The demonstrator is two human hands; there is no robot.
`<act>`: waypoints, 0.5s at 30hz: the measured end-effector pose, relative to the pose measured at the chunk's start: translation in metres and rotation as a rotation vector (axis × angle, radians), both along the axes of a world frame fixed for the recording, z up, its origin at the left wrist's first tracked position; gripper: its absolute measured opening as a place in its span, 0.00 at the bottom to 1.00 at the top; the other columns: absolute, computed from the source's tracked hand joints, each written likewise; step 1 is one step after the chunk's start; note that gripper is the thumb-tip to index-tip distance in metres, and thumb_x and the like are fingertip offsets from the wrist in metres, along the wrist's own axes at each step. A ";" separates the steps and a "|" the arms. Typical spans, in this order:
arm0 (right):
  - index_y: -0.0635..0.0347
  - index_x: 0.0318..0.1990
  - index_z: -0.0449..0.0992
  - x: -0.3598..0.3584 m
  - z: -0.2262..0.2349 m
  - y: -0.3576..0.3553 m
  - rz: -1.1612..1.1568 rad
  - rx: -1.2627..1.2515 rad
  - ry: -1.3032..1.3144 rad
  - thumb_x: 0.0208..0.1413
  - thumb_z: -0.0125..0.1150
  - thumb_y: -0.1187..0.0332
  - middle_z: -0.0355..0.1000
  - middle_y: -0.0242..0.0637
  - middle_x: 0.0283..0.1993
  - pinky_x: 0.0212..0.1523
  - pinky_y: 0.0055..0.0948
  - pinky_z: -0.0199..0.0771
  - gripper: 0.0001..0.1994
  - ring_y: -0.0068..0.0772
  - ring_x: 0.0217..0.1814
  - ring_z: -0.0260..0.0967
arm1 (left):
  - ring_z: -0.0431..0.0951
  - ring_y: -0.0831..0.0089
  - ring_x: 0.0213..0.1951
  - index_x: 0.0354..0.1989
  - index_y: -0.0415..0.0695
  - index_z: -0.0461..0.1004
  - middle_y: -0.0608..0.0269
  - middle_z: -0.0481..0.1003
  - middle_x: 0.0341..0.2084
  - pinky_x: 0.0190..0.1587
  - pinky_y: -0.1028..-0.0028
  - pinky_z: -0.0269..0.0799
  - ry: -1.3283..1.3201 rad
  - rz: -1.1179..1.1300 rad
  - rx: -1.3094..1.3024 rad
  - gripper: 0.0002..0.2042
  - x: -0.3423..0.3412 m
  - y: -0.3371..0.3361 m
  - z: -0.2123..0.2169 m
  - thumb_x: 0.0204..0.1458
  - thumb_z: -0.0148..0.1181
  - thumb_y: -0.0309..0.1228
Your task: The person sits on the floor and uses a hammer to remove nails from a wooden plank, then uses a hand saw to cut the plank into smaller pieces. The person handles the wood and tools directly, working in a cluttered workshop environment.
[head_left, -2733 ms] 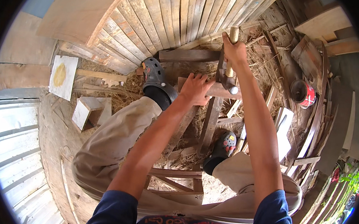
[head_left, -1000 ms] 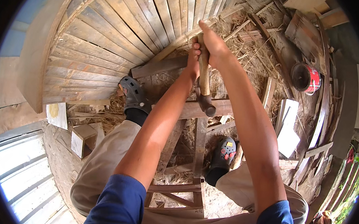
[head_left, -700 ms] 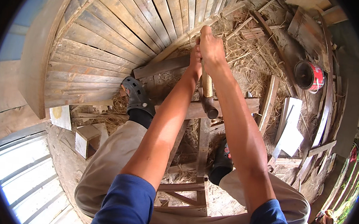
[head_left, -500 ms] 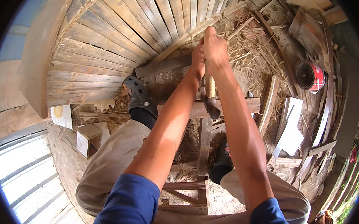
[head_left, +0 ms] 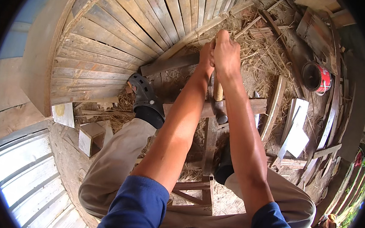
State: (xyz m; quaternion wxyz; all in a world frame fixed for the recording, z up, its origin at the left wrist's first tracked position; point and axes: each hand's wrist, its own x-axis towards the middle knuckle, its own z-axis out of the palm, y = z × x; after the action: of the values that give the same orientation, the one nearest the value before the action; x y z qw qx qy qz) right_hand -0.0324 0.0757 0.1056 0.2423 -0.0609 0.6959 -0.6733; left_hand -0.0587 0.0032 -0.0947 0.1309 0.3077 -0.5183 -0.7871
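Out in front of me, both hands come together on one hammer (head_left: pixel 219 92). Its wooden handle runs down from my fists, and the dark metal head points back toward me. My right hand (head_left: pixel 227 54) is closed around the handle. Pressed against it, my left hand (head_left: pixel 206 56) is closed too, its fingers partly hidden by the right one. Below the hammer head lies a wooden crosspiece (head_left: pixel 243 106) that meets a lengthwise wooden bar (head_left: pixel 210 143). I cannot tell whether the head touches the wood.
A slatted wooden panel (head_left: pixel 106 55) curves along the left. My shoe (head_left: pixel 144 93) stands beside it. To the right are a red can (head_left: pixel 316 78), a white board (head_left: pixel 297 131) and loose planks (head_left: pixel 273 107). Straw and wood scraps cover the ground. A small wooden box (head_left: pixel 91 140) sits at left.
Both hands and the hammer have shifted slightly right. The hammer head has turned and sits a little lower right. My left foot also appears farther right, with a slight view shift.
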 end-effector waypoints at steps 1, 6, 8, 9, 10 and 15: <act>0.61 0.20 0.65 0.003 0.001 0.002 -0.012 0.017 -0.033 0.59 0.45 0.58 0.57 0.30 0.14 0.15 0.28 0.48 0.19 0.23 0.13 0.50 | 0.67 0.77 0.17 0.31 0.50 0.74 0.68 0.68 0.18 0.19 0.75 0.59 -0.010 -0.012 -0.038 0.08 0.002 0.001 0.001 0.58 0.49 0.34; 0.61 0.21 0.66 0.009 0.011 0.007 -0.054 0.015 -0.012 0.61 0.44 0.59 0.59 0.31 0.14 0.15 0.26 0.50 0.19 0.23 0.12 0.52 | 0.72 0.72 0.21 0.30 0.49 0.76 0.62 0.73 0.20 0.24 0.71 0.64 -0.053 -0.077 -0.260 0.07 0.006 0.004 0.011 0.55 0.53 0.34; 0.61 0.21 0.66 0.015 0.015 0.010 -0.031 0.016 -0.002 0.62 0.43 0.59 0.59 0.31 0.14 0.15 0.26 0.51 0.20 0.23 0.13 0.53 | 0.74 0.70 0.23 0.30 0.48 0.77 0.60 0.74 0.21 0.25 0.69 0.67 -0.074 -0.103 -0.398 0.07 0.009 0.005 0.018 0.54 0.54 0.34; 0.61 0.21 0.66 0.019 0.016 0.014 -0.026 0.016 0.060 0.63 0.42 0.59 0.60 0.32 0.14 0.15 0.25 0.52 0.20 0.22 0.13 0.54 | 0.76 0.70 0.23 0.29 0.48 0.78 0.59 0.75 0.22 0.26 0.69 0.68 -0.081 -0.128 -0.480 0.07 0.011 0.003 0.023 0.53 0.55 0.34; 0.60 0.20 0.66 0.024 0.016 0.016 -0.025 -0.034 0.136 0.64 0.41 0.59 0.60 0.32 0.14 0.15 0.25 0.53 0.21 0.22 0.13 0.55 | 0.77 0.69 0.24 0.29 0.47 0.78 0.58 0.76 0.22 0.27 0.68 0.69 -0.088 -0.152 -0.544 0.07 0.011 0.002 0.028 0.53 0.56 0.34; 0.60 0.17 0.64 0.043 0.022 0.039 0.001 -0.089 0.312 0.64 0.40 0.60 0.59 0.31 0.13 0.15 0.26 0.52 0.22 0.22 0.13 0.54 | 0.81 0.63 0.28 0.30 0.48 0.81 0.53 0.80 0.25 0.32 0.64 0.74 -0.108 -0.235 -0.791 0.06 0.019 -0.001 0.059 0.49 0.60 0.34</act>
State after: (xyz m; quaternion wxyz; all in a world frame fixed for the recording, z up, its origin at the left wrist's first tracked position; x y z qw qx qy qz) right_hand 0.0106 0.1145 0.1277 0.1289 -0.1758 0.6945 -0.6857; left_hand -0.0394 0.0022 -0.0357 0.1210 0.2132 -0.8185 -0.5196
